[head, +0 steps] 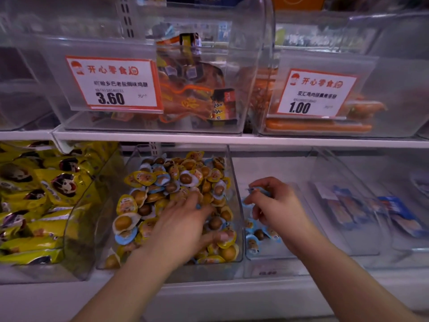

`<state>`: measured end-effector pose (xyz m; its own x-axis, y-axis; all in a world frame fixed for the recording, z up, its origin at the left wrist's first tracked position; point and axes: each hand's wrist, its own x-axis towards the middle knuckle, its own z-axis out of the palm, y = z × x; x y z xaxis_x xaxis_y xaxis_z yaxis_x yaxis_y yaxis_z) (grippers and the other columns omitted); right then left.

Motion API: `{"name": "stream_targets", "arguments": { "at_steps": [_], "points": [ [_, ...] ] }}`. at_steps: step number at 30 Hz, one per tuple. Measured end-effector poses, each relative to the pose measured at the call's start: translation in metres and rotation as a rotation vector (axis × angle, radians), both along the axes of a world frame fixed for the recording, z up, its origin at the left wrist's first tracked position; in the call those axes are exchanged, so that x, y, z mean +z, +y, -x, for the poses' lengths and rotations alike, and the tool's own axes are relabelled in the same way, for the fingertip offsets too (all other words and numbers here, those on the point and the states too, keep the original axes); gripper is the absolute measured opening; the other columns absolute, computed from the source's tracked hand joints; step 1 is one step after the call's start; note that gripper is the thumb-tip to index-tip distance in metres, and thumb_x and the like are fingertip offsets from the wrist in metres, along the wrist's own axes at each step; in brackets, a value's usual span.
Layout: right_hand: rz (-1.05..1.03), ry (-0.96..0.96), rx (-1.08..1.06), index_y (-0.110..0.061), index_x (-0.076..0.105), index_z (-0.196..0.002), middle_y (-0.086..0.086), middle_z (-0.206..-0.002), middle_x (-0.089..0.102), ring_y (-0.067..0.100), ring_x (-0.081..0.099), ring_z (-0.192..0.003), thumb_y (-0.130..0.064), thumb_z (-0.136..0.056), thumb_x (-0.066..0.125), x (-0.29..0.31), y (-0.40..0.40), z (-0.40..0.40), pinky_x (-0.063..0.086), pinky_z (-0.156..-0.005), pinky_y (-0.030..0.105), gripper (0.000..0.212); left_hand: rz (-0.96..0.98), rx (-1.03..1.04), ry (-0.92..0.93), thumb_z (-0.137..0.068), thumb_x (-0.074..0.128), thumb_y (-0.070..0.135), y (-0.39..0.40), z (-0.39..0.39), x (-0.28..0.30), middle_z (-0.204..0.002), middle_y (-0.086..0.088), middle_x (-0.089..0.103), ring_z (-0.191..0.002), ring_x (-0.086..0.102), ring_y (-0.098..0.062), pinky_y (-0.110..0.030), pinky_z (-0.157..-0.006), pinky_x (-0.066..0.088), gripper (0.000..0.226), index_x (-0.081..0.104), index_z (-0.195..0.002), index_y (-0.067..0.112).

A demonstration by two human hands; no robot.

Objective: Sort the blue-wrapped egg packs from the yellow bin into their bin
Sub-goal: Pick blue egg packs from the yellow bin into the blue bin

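Observation:
A clear bin (234, 182) on the lower shelf holds a heap of yellow-wrapped egg packs (139, 178) with several blue-wrapped egg packs (126, 238) mixed in. My left hand (185, 219) reaches into this heap, fingers spread down among the packs; whether it grips one is hidden. To the right, a second clear bin (274, 255) holds a few blue-wrapped packs (253, 246) on its floor. My right hand (276, 201) hovers over that bin and pinches a blue-wrapped pack (260, 190) in its fingertips.
Yellow snack bags (34, 205) fill the bin on the left. Blue flat packets (371, 210) lie in the bin on the right. The shelf above carries clear bins with price tags (113, 83) and orange-wrapped snacks (318, 127).

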<state>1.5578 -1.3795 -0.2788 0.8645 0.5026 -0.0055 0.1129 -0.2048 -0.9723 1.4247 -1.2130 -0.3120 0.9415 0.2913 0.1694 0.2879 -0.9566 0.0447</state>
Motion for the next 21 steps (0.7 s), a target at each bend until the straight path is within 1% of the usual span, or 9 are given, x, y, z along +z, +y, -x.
{"name": "stream_targets", "arguments": {
  "at_steps": [3, 8, 10, 12, 15, 17, 18, 19, 21],
  "points": [
    [-0.05, 0.045, -0.002, -0.011, 0.064, -0.096, 0.008, -0.059, 0.066, 0.013, 0.054, -0.042, -0.002, -0.084, 0.061, 0.002, 0.0, -0.001, 0.039, -0.039, 0.02, 0.015, 0.143, -0.055, 0.053, -0.081, 0.045, 0.078, -0.002, -0.008, 0.0, -0.113, 0.008, 0.046, -0.109, 0.052, -0.021, -0.034, -0.084, 0.04, 0.055, 0.056, -0.122, 0.044],
    [-0.083, 0.101, 0.034, -0.011, 0.064, -0.097, 0.009, -0.073, 0.072, 0.017, 0.057, -0.047, -0.002, -0.086, 0.059, 0.002, 0.001, 0.001, 0.041, -0.041, 0.025, 0.015, 0.34, -0.136, 0.014, -0.084, 0.065, 0.06, 0.011, -0.008, 0.004, -0.104, 0.019, 0.047, -0.101, 0.052, -0.007, -0.029, -0.085, 0.045, 0.036, 0.061, -0.114, 0.041],
    [-0.098, 0.132, 0.03, -0.012, 0.064, -0.097, 0.012, -0.073, 0.072, 0.019, 0.055, -0.045, -0.003, -0.086, 0.06, 0.002, 0.001, 0.0, 0.04, -0.041, 0.026, 0.014, 0.432, -0.122, -0.091, -0.086, 0.067, 0.054, 0.015, -0.009, 0.006, -0.1, 0.022, 0.052, -0.097, 0.052, 0.0, -0.016, -0.08, 0.042, 0.021, 0.061, -0.103, 0.044],
    [-0.144, 0.167, -0.003, -0.011, 0.064, -0.097, 0.012, -0.072, 0.071, 0.022, 0.052, -0.045, -0.003, -0.088, 0.06, 0.003, 0.003, 0.001, 0.038, -0.04, 0.026, 0.014, 0.603, -0.051, -0.269, -0.086, 0.066, 0.052, 0.017, -0.01, 0.011, -0.097, 0.024, 0.06, -0.096, 0.055, 0.006, -0.005, -0.072, 0.037, 0.011, 0.062, -0.094, 0.046],
    [-0.244, 0.233, -0.041, -0.007, 0.063, -0.099, 0.01, -0.076, 0.07, 0.027, 0.054, -0.053, 0.0, -0.091, 0.054, 0.006, 0.007, 0.006, 0.036, -0.041, 0.028, 0.014, 0.746, 0.012, -0.44, -0.08, 0.057, 0.068, 0.015, -0.012, 0.021, -0.103, 0.038, 0.06, -0.1, 0.054, 0.016, -0.004, -0.075, 0.038, 0.026, 0.062, -0.098, 0.05],
    [-0.293, 0.296, -0.042, -0.005, 0.064, -0.102, 0.012, -0.078, 0.069, 0.029, 0.054, -0.056, -0.002, -0.093, 0.053, 0.011, 0.008, 0.011, 0.034, -0.044, 0.031, 0.015, 0.915, 0.03, -0.562, -0.078, 0.058, 0.068, 0.007, -0.017, 0.025, -0.102, 0.032, 0.066, -0.1, 0.06, 0.01, -0.015, -0.085, 0.045, 0.03, 0.065, -0.1, 0.048],
    [-0.323, 0.345, -0.036, -0.005, 0.064, -0.104, 0.014, -0.079, 0.068, 0.029, 0.055, -0.058, -0.004, -0.094, 0.053, 0.014, 0.008, 0.013, 0.034, -0.045, 0.032, 0.015, 1.025, 0.041, -0.638, -0.078, 0.061, 0.064, 0.001, -0.019, 0.028, -0.101, 0.025, 0.07, -0.1, 0.064, 0.003, -0.022, -0.087, 0.049, 0.029, 0.068, -0.1, 0.046],
    [-0.364, 0.404, -0.021, -0.004, 0.065, -0.106, 0.016, -0.082, 0.067, 0.029, 0.058, -0.059, -0.006, -0.094, 0.054, 0.018, 0.008, 0.016, 0.037, -0.045, 0.032, 0.016, 1.081, 0.043, -0.704, -0.08, 0.063, 0.062, -0.006, -0.021, 0.032, -0.1, 0.02, 0.072, -0.099, 0.066, -0.002, -0.024, -0.088, 0.05, 0.028, 0.07, -0.1, 0.043],
    [-0.46, 0.525, 0.038, -0.004, 0.067, -0.11, 0.018, -0.089, 0.068, 0.029, 0.065, -0.068, -0.015, -0.096, 0.054, 0.025, 0.009, 0.026, 0.046, -0.046, 0.033, 0.022, 0.996, -0.008, -0.77, -0.085, 0.063, 0.063, -0.023, -0.026, 0.039, -0.101, 0.02, 0.07, -0.098, 0.066, 0.0, -0.014, -0.083, 0.047, 0.029, 0.068, -0.104, 0.042]
  ]
}}
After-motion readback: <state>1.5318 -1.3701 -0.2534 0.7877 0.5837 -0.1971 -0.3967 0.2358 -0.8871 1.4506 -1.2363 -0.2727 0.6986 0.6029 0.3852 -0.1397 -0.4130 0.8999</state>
